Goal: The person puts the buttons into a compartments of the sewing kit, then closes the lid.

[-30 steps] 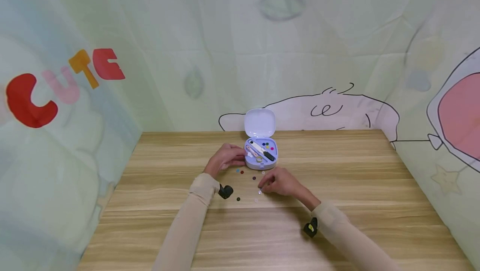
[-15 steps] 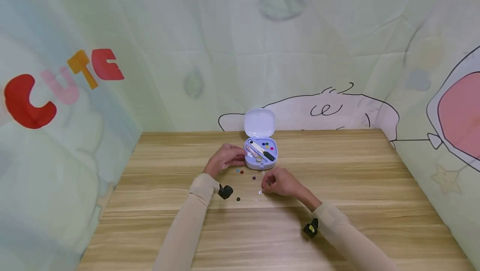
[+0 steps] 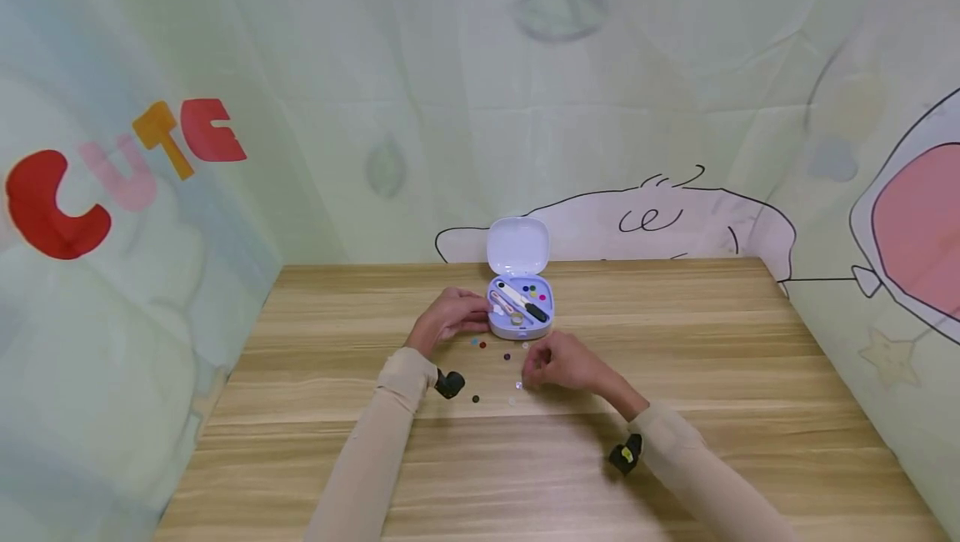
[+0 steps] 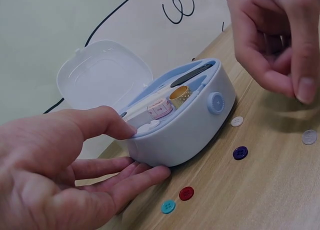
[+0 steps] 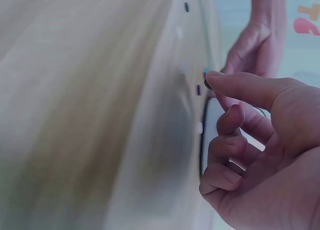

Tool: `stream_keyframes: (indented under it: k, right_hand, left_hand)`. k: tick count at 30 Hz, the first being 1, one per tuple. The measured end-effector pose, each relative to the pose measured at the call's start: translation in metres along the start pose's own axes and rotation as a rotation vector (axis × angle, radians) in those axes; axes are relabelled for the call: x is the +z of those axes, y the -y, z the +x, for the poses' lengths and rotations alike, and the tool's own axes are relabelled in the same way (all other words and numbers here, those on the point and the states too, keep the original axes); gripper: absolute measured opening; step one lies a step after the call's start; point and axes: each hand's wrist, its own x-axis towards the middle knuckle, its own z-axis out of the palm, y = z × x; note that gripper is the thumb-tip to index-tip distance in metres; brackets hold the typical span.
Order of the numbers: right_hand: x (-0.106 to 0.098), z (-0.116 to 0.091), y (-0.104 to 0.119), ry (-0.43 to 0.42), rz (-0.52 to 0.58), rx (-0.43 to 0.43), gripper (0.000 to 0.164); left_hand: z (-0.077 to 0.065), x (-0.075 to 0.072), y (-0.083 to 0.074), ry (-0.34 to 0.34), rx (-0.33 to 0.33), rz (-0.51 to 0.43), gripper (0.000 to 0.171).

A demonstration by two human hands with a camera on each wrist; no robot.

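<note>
A pale green, softly creased backdrop (image 3: 465,133), printed with rounded letters and black line drawings, stands behind a bench (image 3: 360,292) whose flat top has streaky, straw-coloured wood grain. Two matte beige sleeves (image 3: 365,463) reach in over it, a black wrist camera (image 3: 450,384) by the left cuff. The left hand (image 3: 453,314) has its grip clamped on the sewing box (image 4: 187,132), thumb over the rim and fingers against the lower wall. The right hand (image 3: 566,363) hangs low near the box's front, its fingers bent inward; a small dark shape shows at the thumb tip, but I cannot tell whether the grip is clamped on a button. The sewing box, smooth glossy plastic with rounded corners, sits near the bench's far edge, its white lid (image 4: 104,72) tipped up and a round, disc-like catch (image 4: 216,103) on its front. In the pale blue tray lie a slim tool with a white body and black end (image 4: 192,75), a ring-shaped golden thimble (image 4: 181,101) with a dotted surface, and a pink-and-white tape measure (image 4: 160,110). Flat round buttons are scattered in front: turquoise (image 4: 168,206) and red (image 4: 186,193) just beside each other, then navy (image 4: 240,153), white (image 4: 237,121), translucent (image 4: 309,136) and, nearer the person, black (image 3: 476,398).
</note>
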Motion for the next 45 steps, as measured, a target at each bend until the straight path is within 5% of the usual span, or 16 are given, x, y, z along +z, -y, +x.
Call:
stream_keyframes:
  k: [8, 25, 38, 45]
  right_hand:
    - [-0.021, 0.008, 0.008, -0.073, 0.025, 0.052, 0.006]
    - [-0.071, 0.031, 0.013, -0.259, 0.278, 0.262, 0.012]
    - [-0.078, 0.051, -0.006, -0.348, 0.654, 0.352, 0.022]
    - [-0.075, 0.055, -0.017, -0.353, 0.759, 0.435, 0.03]
  left_hand:
    - [0.006, -0.002, 0.003, -0.014, -0.017, -0.002, 0.045]
    - [0.003, -0.002, 0.001, 0.001, 0.002, -0.008, 0.042]
    - [0.004, -0.001, 0.002, -0.006, -0.008, 0.0, 0.044]
    - [0.004, -0.002, 0.003, -0.001, 0.011, 0.0, 0.044]
